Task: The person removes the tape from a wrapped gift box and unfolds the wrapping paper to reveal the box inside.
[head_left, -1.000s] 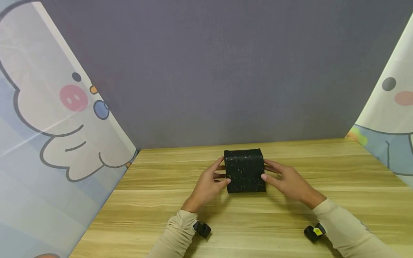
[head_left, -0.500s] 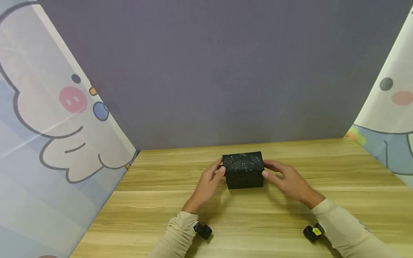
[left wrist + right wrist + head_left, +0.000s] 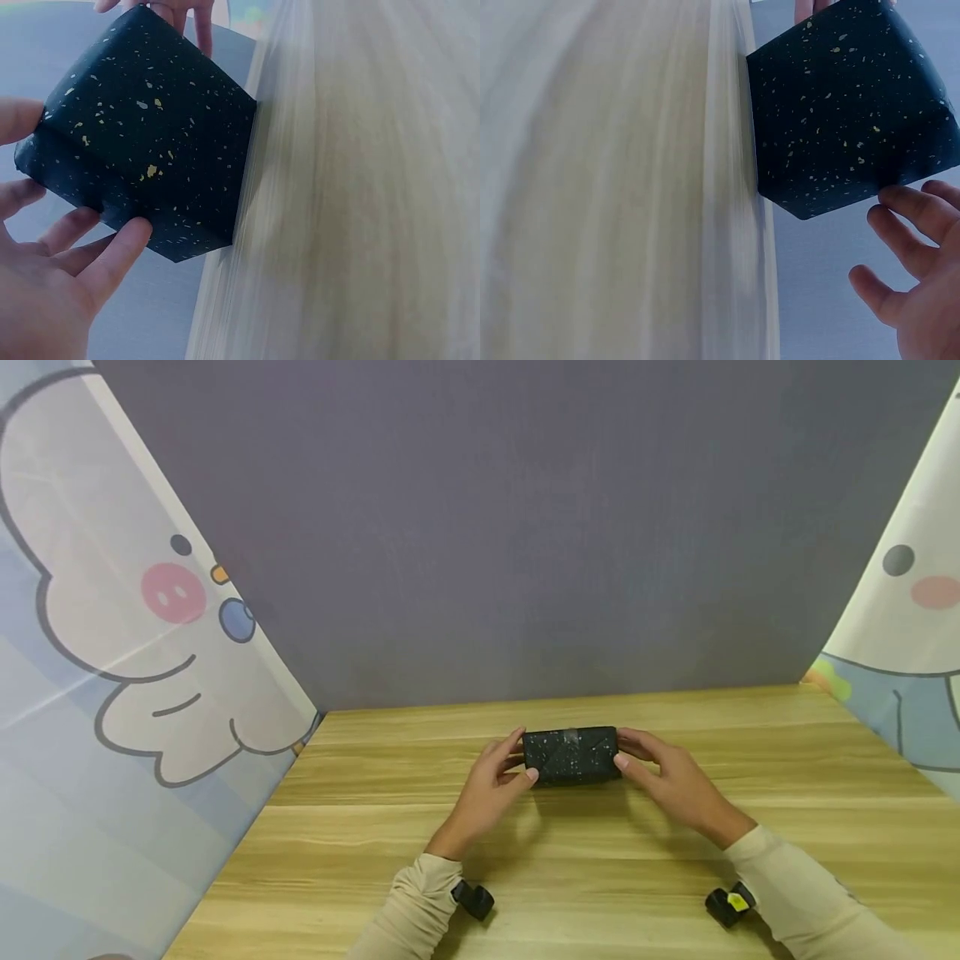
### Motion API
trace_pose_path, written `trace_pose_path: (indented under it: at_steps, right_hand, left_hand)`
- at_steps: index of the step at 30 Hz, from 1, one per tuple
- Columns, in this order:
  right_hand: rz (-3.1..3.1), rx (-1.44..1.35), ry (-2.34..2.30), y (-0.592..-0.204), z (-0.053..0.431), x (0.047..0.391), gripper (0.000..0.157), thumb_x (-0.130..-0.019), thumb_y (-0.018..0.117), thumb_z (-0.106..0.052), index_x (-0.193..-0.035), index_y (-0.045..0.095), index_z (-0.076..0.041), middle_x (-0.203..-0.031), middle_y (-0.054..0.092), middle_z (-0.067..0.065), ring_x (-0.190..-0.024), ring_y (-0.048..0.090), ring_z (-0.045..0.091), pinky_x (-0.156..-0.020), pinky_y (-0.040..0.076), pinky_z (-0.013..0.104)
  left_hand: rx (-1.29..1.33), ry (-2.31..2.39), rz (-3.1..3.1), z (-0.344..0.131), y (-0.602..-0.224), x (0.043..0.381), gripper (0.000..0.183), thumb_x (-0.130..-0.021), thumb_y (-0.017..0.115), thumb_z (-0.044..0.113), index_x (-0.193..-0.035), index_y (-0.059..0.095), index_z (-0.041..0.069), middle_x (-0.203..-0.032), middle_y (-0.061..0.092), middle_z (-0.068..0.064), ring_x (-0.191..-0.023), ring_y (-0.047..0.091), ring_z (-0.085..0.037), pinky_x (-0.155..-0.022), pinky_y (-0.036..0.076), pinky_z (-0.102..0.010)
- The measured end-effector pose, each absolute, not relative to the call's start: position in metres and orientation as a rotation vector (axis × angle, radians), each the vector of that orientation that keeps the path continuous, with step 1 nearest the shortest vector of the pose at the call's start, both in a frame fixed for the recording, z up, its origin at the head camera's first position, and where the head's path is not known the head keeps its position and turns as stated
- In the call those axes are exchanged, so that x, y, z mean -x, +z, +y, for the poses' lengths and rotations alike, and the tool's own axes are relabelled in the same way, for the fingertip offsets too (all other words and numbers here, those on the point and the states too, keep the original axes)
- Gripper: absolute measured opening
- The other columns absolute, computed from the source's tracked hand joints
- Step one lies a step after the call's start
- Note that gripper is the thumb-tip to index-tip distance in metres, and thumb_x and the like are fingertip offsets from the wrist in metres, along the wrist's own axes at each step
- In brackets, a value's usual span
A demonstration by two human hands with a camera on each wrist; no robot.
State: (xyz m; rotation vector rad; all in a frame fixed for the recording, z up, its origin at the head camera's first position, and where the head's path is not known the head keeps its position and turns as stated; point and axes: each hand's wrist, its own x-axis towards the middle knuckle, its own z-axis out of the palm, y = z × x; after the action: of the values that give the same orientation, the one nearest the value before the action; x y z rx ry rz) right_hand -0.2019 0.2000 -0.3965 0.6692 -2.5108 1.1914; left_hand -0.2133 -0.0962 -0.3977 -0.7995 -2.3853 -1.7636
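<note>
A black box [image 3: 572, 756] wrapped in speckled paper is held between both hands near the back of the table. Facing up in the head view is a narrow side with folded paper and a piece of tape. The left hand [image 3: 483, 789] grips its left end, thumb on the front edge and fingers behind. At the right end, the right hand [image 3: 675, 781] holds it with the thumb near the front corner. Gold and white flecks cover the box [image 3: 150, 135] in the left wrist view. Whether its lower edge touches the table cannot be told.
The light wood table [image 3: 360, 843] runs back to a grey panel [image 3: 480, 527]. Cartoon-printed sheets [image 3: 112, 610] flank it on the left and right. Each wrist wears a black device, such as the one on the right sleeve [image 3: 726, 906].
The box has been turned between the hands: its broad speckled face has tipped out of the head view, and the taped, folded side has come up. Both hands stay nearly in place.
</note>
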Motion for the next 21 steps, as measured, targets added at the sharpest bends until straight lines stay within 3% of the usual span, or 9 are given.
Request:
trace_pose_path:
  at_steps: [8, 17, 21]
  right_hand:
    - [-2.506, -0.678, 1.175, -0.397, 0.2026, 0.2002, 0.052, -0.104, 0.059, -0.028, -0.153, 0.045, -0.021, -0.146, 0.052, 0.013, -0.126, 0.055, 0.039, -0.095, 0.044, 0.064]
    - [-2.487, -0.678, 1.159, -0.3932, 0.2016, 0.1996, 0.036, -0.099, 0.067, -0.029, -0.134, 0.066, -0.019, -0.132, 0.065, 0.005, -0.12, 0.061, 0.029, -0.093, 0.048, 0.057]
    - [-2.497, -0.671, 1.146, -0.3941, 0.2004, 0.1992, 0.03, -0.099, 0.067, -0.029, -0.126, 0.07, -0.018, -0.128, 0.067, 0.007, -0.115, 0.064, 0.031, -0.091, 0.049, 0.059]
  left_hand:
    - [0.829, -1.832, -2.32, -0.095, -0.3975, 0.2125, 0.057, -0.093, 0.073, 0.01, -0.145, 0.053, 0.014, -0.134, 0.051, -0.012, -0.128, 0.054, -0.029, -0.101, 0.046, -0.05]
    - [0.844, -1.729, -2.402, -0.0949, -0.3988, 0.2135, 0.041, -0.091, 0.076, 0.009, -0.129, 0.06, 0.009, -0.129, 0.049, -0.009, -0.129, 0.052, -0.028, -0.097, 0.05, -0.033]
    - [0.809, -1.762, -2.453, -0.0945, -0.4012, 0.2115, 0.036, -0.093, 0.075, 0.015, -0.125, 0.061, 0.007, -0.144, 0.043, -0.014, -0.131, 0.05, -0.031, -0.096, 0.051, -0.032]
